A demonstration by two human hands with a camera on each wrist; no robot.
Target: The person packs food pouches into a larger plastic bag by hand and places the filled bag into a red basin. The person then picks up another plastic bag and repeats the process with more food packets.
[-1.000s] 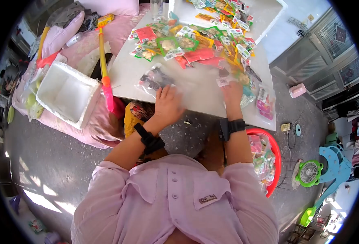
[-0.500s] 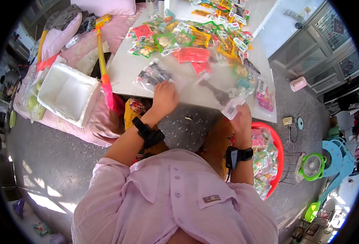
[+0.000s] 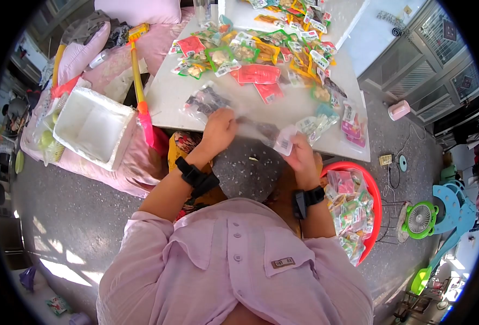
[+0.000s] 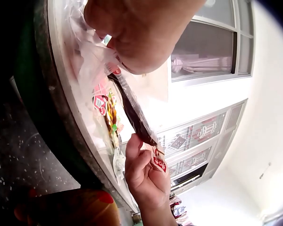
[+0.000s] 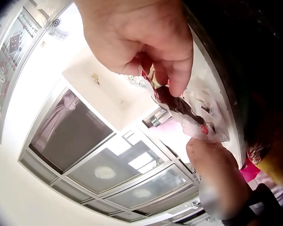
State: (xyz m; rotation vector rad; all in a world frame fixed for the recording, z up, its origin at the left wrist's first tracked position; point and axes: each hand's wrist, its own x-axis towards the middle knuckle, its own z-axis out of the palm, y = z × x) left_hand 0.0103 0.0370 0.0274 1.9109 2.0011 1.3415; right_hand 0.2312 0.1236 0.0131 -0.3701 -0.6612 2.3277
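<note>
My right hand pinches one end of a long, slim snack packet with dark contents and a white printed end. The packet lies slanted between the hands, its far end close to the left hand. Curled at the near edge of a clear plastic bag, my left hand grips the film by its opening. Dark packets show through that bag, which lies on the table. In the left wrist view the dark strip runs from the bag's mouth down to the right fingers. The left fingertips are partly hidden.
Many colourful snack packets cover the back of the white table. A pink packet lies at its right edge. Below on the right stands a red tub of filled bags. A white foam box sits on the bed at left.
My right hand picked up the dark packet from the table's right side, drew it back towards the body, then brought it left to the bag. The left hand stays at the bag, its fingers more curled.
</note>
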